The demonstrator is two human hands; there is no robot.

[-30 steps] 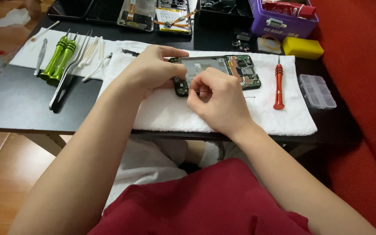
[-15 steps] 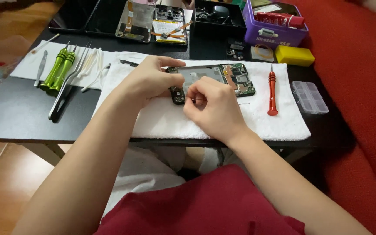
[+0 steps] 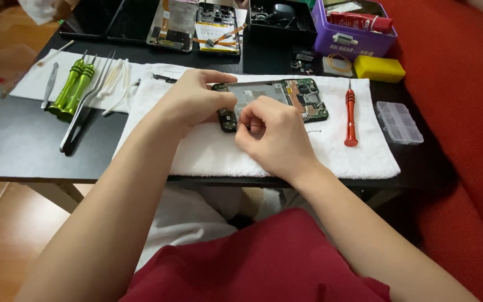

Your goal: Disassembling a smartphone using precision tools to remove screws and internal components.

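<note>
An opened phone [image 3: 292, 95] with its green circuit board showing lies on a white towel [image 3: 331, 151]. My left hand [image 3: 194, 100] grips the phone's left end, thumb and fingers around its edge. My right hand [image 3: 272, 137] is curled over the phone's lower left part, its fingertips pinched together against it. Whatever small thing the fingers pinch is hidden.
A red screwdriver [image 3: 350, 114] lies on the towel at the right. A clear parts box [image 3: 399, 122], yellow block [image 3: 379, 68] and purple bin [image 3: 353, 34] stand right and back. Green screwdrivers [image 3: 72, 86] and tweezers [image 3: 85, 106] lie left. Other phone parts [image 3: 194, 22] sit at the back.
The view has shifted slightly. My right hand has moved a little down and left over the phone's lower end. My left hand keeps its grip.
</note>
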